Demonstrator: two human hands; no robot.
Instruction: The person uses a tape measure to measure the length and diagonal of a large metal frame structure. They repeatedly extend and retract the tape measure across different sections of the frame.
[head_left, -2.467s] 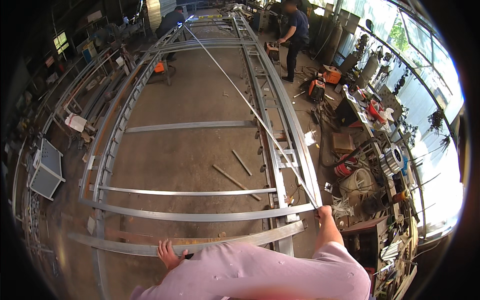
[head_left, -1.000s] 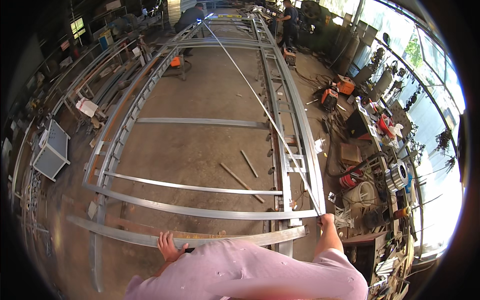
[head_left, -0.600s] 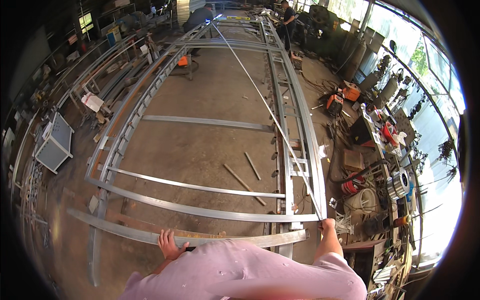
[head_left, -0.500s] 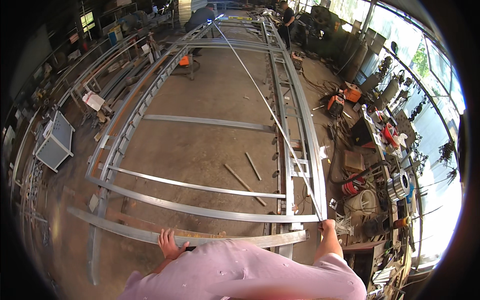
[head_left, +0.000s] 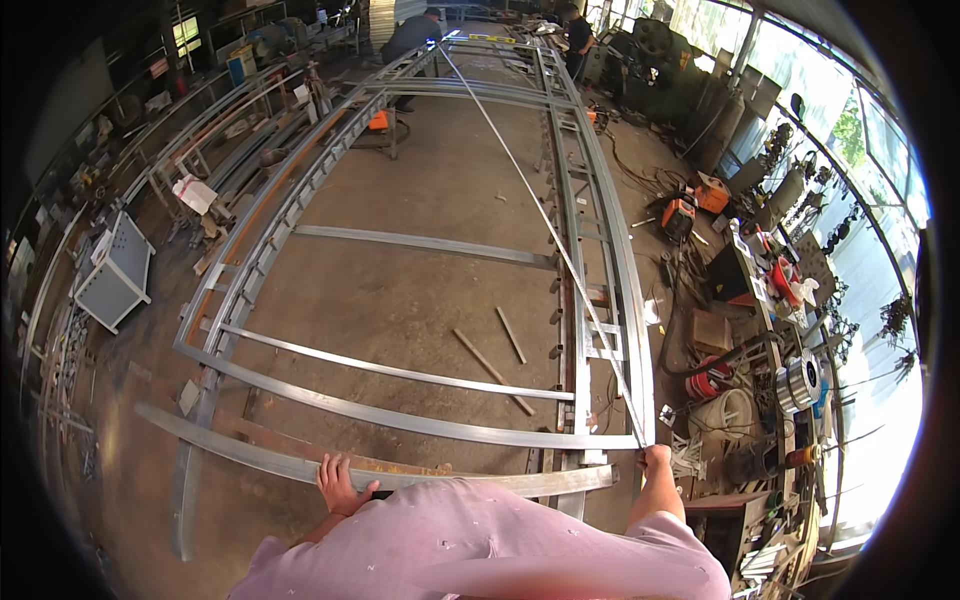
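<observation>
A long, narrow measuring tape (head_left: 510, 158) runs taut and slantwise over a large rectangular metal frame (head_left: 400, 411), from its far left corner to the near right one. At that near corner, my right hand (head_left: 655, 458) is closed on the tape's end; whatever else the fist covers is hidden. My left hand (head_left: 342, 484) rests with fingers spread on a loose metal bar (head_left: 240, 456) lying across in front of me. A small black thing beside its thumb is mostly covered by my shirt. A person (head_left: 410, 38) bends over the far left corner, near the tape's other end.
Another person (head_left: 578, 38) stands at the far right. Orange machines (head_left: 711, 194) and hoses lie right of the frame, beside a cluttered bench with a red bucket (head_left: 708, 377) and a white bucket (head_left: 728, 412). Two loose strips (head_left: 495, 372) lie on the floor inside the frame. A grey metal box (head_left: 117, 272) stands left.
The view has shifted slightly. My hands keep their places on the bar and at the near right corner, and the tape stays stretched. The person at the far right has changed posture a little.
</observation>
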